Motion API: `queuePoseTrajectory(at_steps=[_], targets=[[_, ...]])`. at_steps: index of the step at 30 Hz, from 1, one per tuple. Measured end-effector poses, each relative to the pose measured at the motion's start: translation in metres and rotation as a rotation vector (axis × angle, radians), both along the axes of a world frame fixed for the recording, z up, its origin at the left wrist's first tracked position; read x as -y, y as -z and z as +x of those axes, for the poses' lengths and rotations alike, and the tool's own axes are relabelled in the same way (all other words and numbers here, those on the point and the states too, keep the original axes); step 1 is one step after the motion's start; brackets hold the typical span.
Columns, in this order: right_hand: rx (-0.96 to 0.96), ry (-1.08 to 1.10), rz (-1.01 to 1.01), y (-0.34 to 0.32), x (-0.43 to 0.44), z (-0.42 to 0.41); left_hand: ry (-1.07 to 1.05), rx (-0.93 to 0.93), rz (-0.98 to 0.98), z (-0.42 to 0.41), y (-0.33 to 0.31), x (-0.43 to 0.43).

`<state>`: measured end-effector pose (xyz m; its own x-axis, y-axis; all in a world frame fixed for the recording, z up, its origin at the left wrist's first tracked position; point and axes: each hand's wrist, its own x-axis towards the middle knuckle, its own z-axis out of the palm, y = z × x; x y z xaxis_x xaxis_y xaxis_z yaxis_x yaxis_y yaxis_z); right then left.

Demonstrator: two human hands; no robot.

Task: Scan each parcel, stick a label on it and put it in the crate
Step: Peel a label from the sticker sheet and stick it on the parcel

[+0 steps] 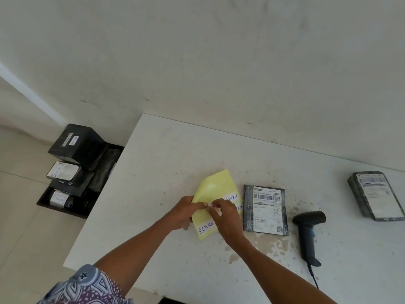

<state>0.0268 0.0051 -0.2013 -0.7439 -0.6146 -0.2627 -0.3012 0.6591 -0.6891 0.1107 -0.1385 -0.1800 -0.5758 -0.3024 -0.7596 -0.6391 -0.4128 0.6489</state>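
A yellow label sheet (pixel 215 187) with white "RETURN" stickers lies curled on the white table (pixel 175 154). My left hand (pixel 186 212) pinches the sheet's left edge. My right hand (pixel 225 218) pinches a white sticker at the sheet's middle, its corner lifted. Just right of the sheet lies a flat black parcel (pixel 265 209) with a white barcode label facing up. A second black parcel (pixel 375 195) rests at the table's far right. On the floor to the left stands a black crate (pixel 63 208) holding several black parcels.
A black handheld barcode scanner (pixel 308 233) lies on the table right of the near parcel, its cable trailing toward the front edge. A bare wall runs behind the table. Tiled floor shows at the left.
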Motion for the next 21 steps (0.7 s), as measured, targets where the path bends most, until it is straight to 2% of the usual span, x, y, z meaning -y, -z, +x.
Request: queuePoseTrajectory(at_steps=[5, 12, 18, 21], targets=[[0.043, 0.064, -0.014, -0.007, 0.004, 0.002, -0.073, -0.044, 0.147, 0.000, -0.007, 0.000], [0.220, 0.164, -0.088, -0.017, 0.009, 0.004, -0.066, -0.078, 0.172, 0.000, -0.008, -0.002], [0.287, 0.233, -0.089, -0.022, 0.004, 0.002, -0.044, -0.056, 0.140, -0.002, -0.011, -0.004], [0.299, 0.293, -0.097, -0.026, 0.000, 0.000, -0.036, 0.001, 0.022, -0.001, -0.008, -0.003]])
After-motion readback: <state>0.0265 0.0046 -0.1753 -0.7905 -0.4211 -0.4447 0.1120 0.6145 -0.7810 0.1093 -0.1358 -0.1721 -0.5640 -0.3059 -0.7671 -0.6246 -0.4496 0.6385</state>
